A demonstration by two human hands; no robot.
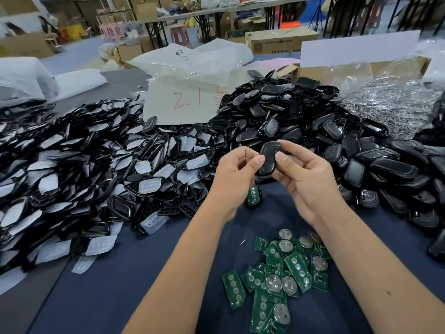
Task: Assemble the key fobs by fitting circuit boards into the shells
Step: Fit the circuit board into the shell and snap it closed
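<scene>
Both hands hold one black key fob shell (269,157) above the blue table. My left hand (234,173) pinches its left edge with thumb and curled fingers. My right hand (302,174) grips its right side, thumb pressed on the shell's face. Just below the left hand lies a shell with a green circuit board (252,195) seated in it. A loose pile of green circuit boards (279,273) with round metal battery clips lies near me, under my right forearm.
A heap of black shell frames with white rubber pads (96,169) fills the left. A mound of black shell covers (301,112) rises behind and to the right. Plastic bags (190,68), a bag of metal parts (390,104) and cardboard boxes stand farther back.
</scene>
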